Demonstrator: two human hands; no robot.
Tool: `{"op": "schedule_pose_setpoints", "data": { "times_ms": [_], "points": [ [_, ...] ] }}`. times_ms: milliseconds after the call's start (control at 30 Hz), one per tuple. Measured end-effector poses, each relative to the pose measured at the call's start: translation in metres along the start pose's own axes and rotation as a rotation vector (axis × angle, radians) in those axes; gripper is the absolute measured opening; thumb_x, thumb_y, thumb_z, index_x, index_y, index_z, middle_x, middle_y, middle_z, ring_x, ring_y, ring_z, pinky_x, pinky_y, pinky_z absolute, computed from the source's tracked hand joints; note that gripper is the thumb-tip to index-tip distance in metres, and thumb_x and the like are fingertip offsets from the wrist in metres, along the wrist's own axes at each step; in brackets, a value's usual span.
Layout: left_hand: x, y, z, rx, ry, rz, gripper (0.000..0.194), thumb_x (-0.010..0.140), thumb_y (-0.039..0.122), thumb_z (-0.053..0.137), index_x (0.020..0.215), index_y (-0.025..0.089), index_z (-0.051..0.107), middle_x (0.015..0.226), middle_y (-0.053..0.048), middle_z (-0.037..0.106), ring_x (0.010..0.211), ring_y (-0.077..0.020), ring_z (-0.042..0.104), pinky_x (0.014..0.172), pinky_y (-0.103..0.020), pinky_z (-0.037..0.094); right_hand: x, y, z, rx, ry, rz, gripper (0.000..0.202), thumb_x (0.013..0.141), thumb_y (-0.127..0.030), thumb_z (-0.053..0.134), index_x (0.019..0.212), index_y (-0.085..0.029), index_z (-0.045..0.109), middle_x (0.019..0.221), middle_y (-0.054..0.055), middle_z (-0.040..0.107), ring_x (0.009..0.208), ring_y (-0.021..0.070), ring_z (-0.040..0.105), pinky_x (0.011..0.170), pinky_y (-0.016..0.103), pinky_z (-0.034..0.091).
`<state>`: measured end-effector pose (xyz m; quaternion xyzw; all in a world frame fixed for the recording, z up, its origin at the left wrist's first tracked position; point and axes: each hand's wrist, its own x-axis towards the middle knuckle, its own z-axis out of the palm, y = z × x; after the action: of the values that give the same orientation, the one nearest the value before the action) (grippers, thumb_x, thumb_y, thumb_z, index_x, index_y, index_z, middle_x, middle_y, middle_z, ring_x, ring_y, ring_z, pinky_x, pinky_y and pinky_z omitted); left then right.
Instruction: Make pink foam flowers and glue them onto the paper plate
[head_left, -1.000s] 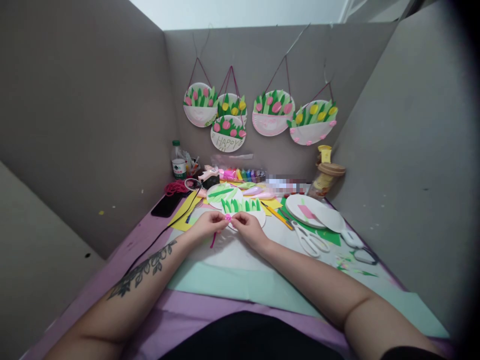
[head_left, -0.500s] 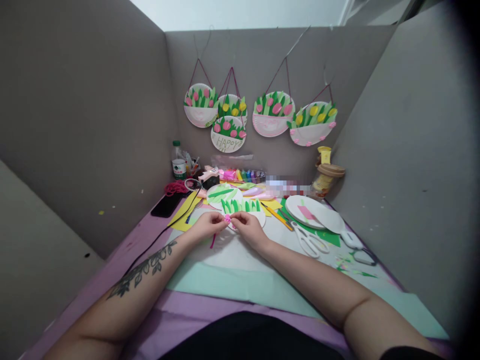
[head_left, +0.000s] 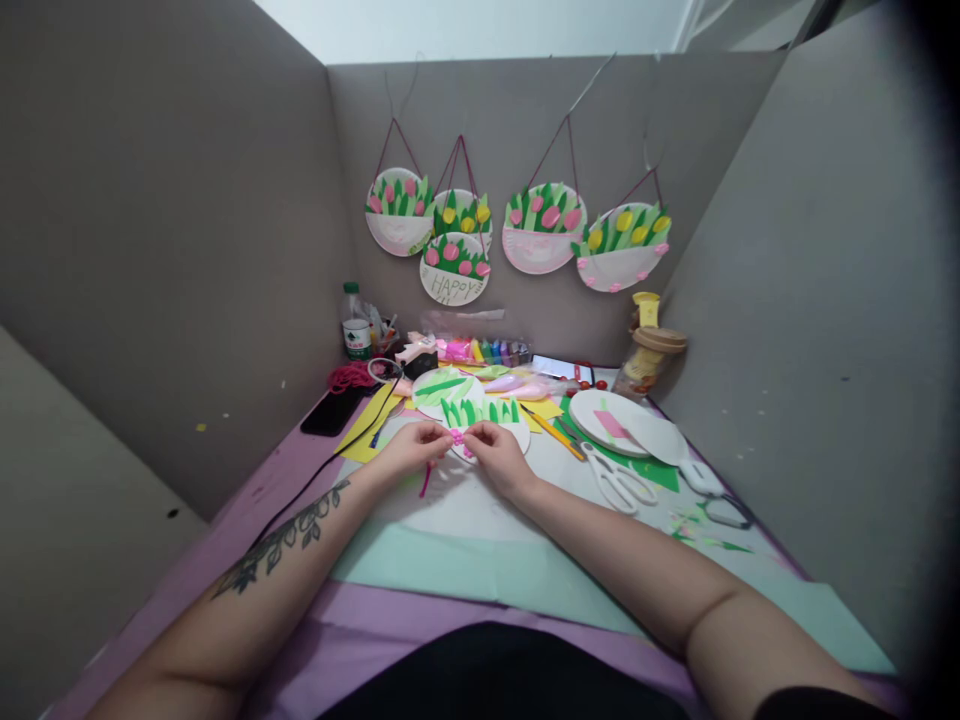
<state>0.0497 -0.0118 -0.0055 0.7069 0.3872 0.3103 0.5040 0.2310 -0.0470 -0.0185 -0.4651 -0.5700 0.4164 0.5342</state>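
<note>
A small pink clay flower (head_left: 457,437) sits between my fingertips. My left hand (head_left: 416,447) pinches it from the left, and my right hand (head_left: 497,453) has its fingers closed at its right side. Just behind the fingers lies a white paper plate (head_left: 519,438) with upright green paper leaves (head_left: 480,411) along its top; my hands hide part of it. Another pink bit shows below the flower, near the plate's lower edge. A dark pink stick-like piece (head_left: 426,480) rests on the white sheet under my left hand.
White scissors (head_left: 619,480), a yellow craft knife (head_left: 555,432) and stacked paper plates (head_left: 592,415) lie to the right. A black phone (head_left: 330,412) and cable are on the left. Finished plate baskets (head_left: 544,250) hang on the back wall. A lidded jar (head_left: 649,365) stands back right.
My hands stay in nearly the same place, with slight finger movement around the pink flower, which shows a little more between the fingertips. The view shifts slightly.
</note>
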Motion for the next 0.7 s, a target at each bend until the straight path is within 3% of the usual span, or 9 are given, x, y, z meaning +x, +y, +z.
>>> {"op": "schedule_pose_setpoints", "data": {
  "times_ms": [500, 700],
  "points": [
    [-0.0034, 0.0059, 0.0043, -0.010, -0.004, -0.036, 0.042, 0.073, 0.057, 0.066, 0.072, 0.015, 0.058, 0.061, 0.002, 0.053, 0.051, -0.0091, 0.046, 0.047, -0.021, 0.035, 0.0001, 0.0024, 0.0021, -0.017, -0.018, -0.008, 0.021, 0.072, -0.038, 0.064, 0.070, -0.017, 0.061, 0.061, -0.002, 0.055, 0.059, 0.0128, 0.048, 0.056, 0.024, 0.038],
    [-0.0038, 0.0070, 0.0045, -0.009, -0.003, -0.020, 0.041, 0.073, 0.055, 0.067, 0.078, 0.014, 0.062, 0.066, 0.001, 0.056, 0.054, -0.0093, 0.048, 0.049, -0.021, 0.036, 0.0001, 0.0005, 0.0022, -0.008, -0.011, -0.001, 0.021, 0.072, -0.038, 0.064, 0.071, -0.017, 0.061, 0.061, -0.003, 0.055, 0.059, 0.0124, 0.047, 0.059, 0.025, 0.038]
  ]
}}
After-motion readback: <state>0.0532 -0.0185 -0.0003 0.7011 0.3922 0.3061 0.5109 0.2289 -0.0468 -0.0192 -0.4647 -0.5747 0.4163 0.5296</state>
